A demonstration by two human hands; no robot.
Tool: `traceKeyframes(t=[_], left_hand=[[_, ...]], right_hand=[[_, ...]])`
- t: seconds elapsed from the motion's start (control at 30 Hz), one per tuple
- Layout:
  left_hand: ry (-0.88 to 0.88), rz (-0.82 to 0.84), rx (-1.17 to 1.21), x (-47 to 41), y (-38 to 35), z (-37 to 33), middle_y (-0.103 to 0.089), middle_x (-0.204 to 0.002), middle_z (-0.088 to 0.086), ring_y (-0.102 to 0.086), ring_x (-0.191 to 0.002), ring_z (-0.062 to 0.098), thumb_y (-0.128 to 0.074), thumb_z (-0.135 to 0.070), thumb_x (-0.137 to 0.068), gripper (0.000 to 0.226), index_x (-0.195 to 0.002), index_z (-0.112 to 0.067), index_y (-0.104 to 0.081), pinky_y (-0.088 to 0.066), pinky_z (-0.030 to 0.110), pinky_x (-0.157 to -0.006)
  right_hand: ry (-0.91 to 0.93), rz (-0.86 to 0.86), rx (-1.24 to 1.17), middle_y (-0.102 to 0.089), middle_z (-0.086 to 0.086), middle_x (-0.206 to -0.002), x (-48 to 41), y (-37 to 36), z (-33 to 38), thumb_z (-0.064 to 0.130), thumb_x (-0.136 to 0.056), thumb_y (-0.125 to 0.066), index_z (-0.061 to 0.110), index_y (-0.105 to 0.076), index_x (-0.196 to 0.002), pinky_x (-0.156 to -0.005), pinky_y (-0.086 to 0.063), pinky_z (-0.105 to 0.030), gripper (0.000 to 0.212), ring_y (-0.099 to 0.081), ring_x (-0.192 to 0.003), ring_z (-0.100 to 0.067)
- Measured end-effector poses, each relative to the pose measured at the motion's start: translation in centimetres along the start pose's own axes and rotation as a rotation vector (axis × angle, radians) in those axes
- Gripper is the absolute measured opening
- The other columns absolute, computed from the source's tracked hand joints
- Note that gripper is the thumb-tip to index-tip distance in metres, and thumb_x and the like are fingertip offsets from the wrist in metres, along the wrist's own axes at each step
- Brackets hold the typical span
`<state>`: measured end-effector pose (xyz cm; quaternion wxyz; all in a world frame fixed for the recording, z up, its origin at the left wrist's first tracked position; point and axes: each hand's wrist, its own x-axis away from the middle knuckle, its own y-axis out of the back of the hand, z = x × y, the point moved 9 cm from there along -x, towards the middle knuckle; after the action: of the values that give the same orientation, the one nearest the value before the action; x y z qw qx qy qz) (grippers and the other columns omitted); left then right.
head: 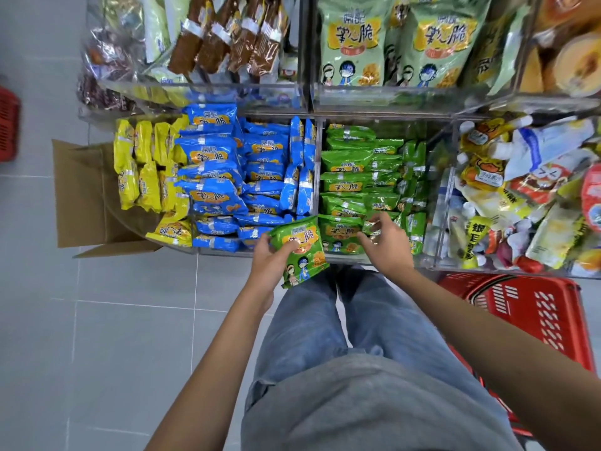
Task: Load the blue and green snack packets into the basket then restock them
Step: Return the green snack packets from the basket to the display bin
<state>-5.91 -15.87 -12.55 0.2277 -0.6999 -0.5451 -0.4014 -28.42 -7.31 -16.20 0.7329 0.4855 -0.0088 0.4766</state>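
Observation:
My left hand grips a green snack packet by its left edge, held just in front of the shelf's front lip. My right hand reaches into the clear bin of green packets, its fingers pinching the edge of a small green packet at the front of the pile. To the left, a clear bin holds a heap of blue packets. The red basket stands on the floor at my right, partly hidden behind my right arm and leg.
Yellow packets fill the bin left of the blue ones, with an open cardboard box on the floor beyond. Mixed pouches fill the right bin. An upper shelf holds large pale green bags. Another red basket sits far left.

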Motion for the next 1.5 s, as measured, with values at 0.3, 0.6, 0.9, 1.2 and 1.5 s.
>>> traceKeyframes(t=[0.3,0.6,0.9,1.2,1.5], left_hand=[[-0.360,0.334,-0.617,-1.3,-8.4,-3.1,-0.051,-0.088,-0.013,-0.052,-0.086,0.012,-0.067,-0.008,-0.082,0.027,-0.089,-0.025,-0.047,-0.040,0.027,-0.073],[-0.833,0.174,-1.492,-1.9,-11.5,-3.1,-0.062,-0.108,0.006,-0.050,-0.103,0.025,-0.071,-0.019,-0.079,0.040,-0.113,-0.014,-0.051,-0.039,0.034,-0.075],[-0.938,0.170,-1.922,-4.8,-11.4,-2.8,0.002,-0.160,0.006,0.007,-0.147,0.023,-0.061,-0.061,-0.077,0.109,-0.151,-0.014,0.003,0.008,0.059,-0.110],[-0.972,0.086,-2.090,-4.1,-11.9,-1.8,-0.006,-0.160,0.012,-0.004,-0.147,0.025,-0.057,-0.047,-0.087,0.094,-0.150,-0.005,0.001,0.012,0.063,-0.103],[-0.910,0.033,-2.086,-2.9,-10.8,-0.8,0.000,-0.160,0.012,-0.003,-0.147,0.025,-0.046,-0.051,-0.091,0.092,-0.148,-0.001,0.004,0.007,0.067,-0.104]], right_hand=[[-0.068,0.332,-0.409,-0.067,-0.013,-0.101,1.4,-0.8,0.0,0.006,-0.075,-0.074,0.015,-0.055,-0.105,-0.072,-0.053,-0.029,0.037,-0.065,-0.077,-0.022],[-0.046,0.178,-0.205,-0.064,-0.004,-0.099,-0.2,-1.4,-1.6,0.019,-0.066,-0.083,0.013,-0.059,-0.097,-0.062,-0.039,-0.008,0.040,-0.063,-0.078,-0.024],[-0.009,0.408,0.127,-0.014,-0.010,-0.155,-2.5,-5.2,-2.6,0.041,-0.064,-0.082,0.011,-0.001,-0.149,-0.110,-0.027,-0.040,0.121,-0.024,-0.139,-0.027],[0.127,0.247,-0.011,-0.033,-0.017,-0.146,-2.6,-5.6,-1.5,0.034,-0.063,-0.084,-0.001,-0.027,-0.142,-0.106,-0.027,-0.028,0.104,-0.035,-0.134,-0.029],[0.200,0.208,0.103,-0.041,-0.015,-0.132,-3.1,-5.3,-0.5,0.013,-0.057,-0.084,0.001,-0.029,-0.137,-0.086,-0.045,-0.041,0.098,-0.042,-0.115,-0.031]])
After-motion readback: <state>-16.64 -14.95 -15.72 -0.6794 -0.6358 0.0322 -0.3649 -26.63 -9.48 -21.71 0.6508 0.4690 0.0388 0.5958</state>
